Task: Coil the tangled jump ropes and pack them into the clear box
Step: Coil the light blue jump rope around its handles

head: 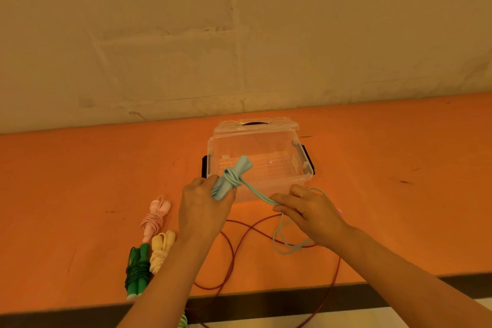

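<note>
My left hand (203, 206) grips the paired handles of a light blue jump rope (234, 177), with several turns of cord wound round them. My right hand (310, 212) pinches the loose blue cord a little to the right, and the remaining cord hangs in a loop below it. Just behind both hands stands the clear box (303, 181), open, with nothing in it. A dark red rope (233, 250) lies loose on the table under my arms and trails over the front edge. Coiled pink (154, 217), cream (161, 249) and green (137, 270) ropes lie at the left.
The box lid (257, 124) leans behind the box against the wall. The orange table (80, 181) runs wide to both sides, and its dark front edge (266, 298) is close to me. A bit of light green rope (183, 321) shows below that edge.
</note>
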Available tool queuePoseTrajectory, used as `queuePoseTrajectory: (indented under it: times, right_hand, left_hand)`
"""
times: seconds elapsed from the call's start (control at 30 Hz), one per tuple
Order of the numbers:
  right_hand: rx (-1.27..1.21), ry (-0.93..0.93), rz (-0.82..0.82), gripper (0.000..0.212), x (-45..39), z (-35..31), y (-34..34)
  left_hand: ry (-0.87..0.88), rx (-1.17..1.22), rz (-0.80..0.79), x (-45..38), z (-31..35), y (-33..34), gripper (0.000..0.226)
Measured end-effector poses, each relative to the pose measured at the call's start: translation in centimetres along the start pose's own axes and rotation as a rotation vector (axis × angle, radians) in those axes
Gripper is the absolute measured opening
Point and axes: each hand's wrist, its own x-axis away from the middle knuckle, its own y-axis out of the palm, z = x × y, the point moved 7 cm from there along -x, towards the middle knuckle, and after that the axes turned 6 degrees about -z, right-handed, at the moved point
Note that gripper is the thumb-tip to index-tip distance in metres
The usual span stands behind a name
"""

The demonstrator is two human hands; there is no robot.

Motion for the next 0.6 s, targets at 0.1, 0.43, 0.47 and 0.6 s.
queuePoseTrajectory:
  times: [0.1,0.43,0.47,0.6]
  right_hand:
    - [0.307,-0.163,0.063,0.027,-0.2,-1.9,-1.2]
    - [0.447,-0.403,-0.021,0.014,0.2,-5.8,0.2]
    - [0.431,-0.411,-0.044,0.013,0.2,-6.1,0.5]
    - [0.382,-0.461,-0.053,0.022,0.2,-7.2,0.1]
  left_hand:
    - [-0.001,-0.027,0.0,0.0,-0.1,0.1,0.021]
    - [-0.15,0.159,0.023,-0.5,-0.6,-0.1,0.022]
    - [-0.139,0.13,0.026,-0.5,-0.5,0.0,0.021]
    - [0.042,0.017,-0.058,-0.2,-0.1,1.5,0.022]
